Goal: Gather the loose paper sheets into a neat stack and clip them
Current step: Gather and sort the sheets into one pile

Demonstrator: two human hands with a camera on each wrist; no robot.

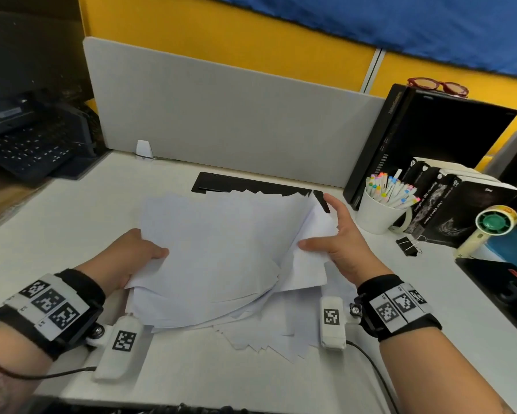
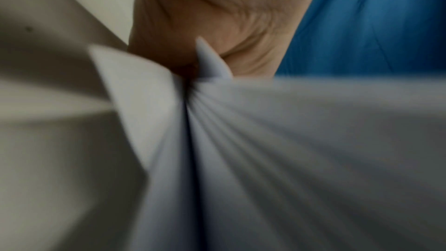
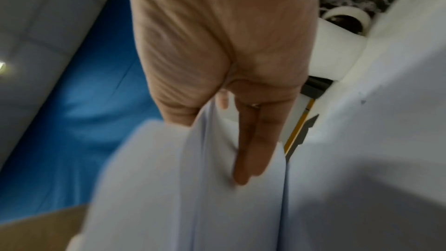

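A messy pile of white paper sheets (image 1: 221, 258) lies fanned out on the white desk (image 1: 72, 210) in the head view, its corners sticking out front and back. My left hand (image 1: 149, 253) grips the pile's left edge, thumb on top and fingers hidden beneath. In the left wrist view the sheets (image 2: 265, 140) bunch into that hand (image 2: 205, 26). My right hand (image 1: 331, 237) holds the right edge, thumb over the top sheets. The right wrist view shows straight fingers (image 3: 253, 150) lying along the sheets (image 3: 156, 188). A black binder clip (image 1: 408, 245) sits on the desk to the right, untouched.
A white mug of markers (image 1: 376, 215), books (image 1: 460, 210), a tall black box (image 1: 424, 138) and a small hand fan (image 1: 490, 225) crowd the right side. A grey divider panel (image 1: 221, 115) closes the back, with a black cable slot (image 1: 251, 185) before it.
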